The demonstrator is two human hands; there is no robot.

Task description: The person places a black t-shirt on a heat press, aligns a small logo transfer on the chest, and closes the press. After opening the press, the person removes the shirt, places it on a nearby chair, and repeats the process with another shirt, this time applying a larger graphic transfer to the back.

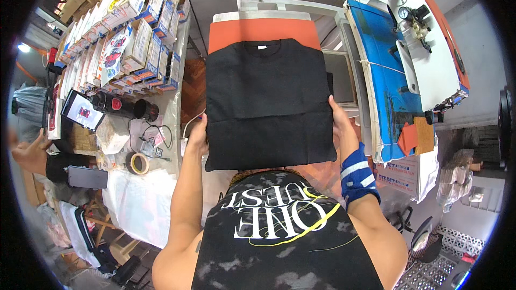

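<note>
A folded black T-shirt [269, 96] lies flat in front of me, neckline at the far end with a small white label inside. Its far part rests over an orange pad [231, 33]; the near edge reaches almost to my chest. My left hand [198, 135] holds its left side near the lower corner, and my right hand [341, 121] holds the right side a little farther up. Both hands have their fingers partly hidden at the cloth's edges. A crosswise crease runs across the shirt's middle.
On the left table stand stacked white-and-blue boxes [150, 43], a phone [82, 109], a black cylinder [115, 104] and a tape roll [137, 164]. Another person's hand [31, 153] is at far left. A blue board [384, 80] and a pressure gauge [403, 13] stand right.
</note>
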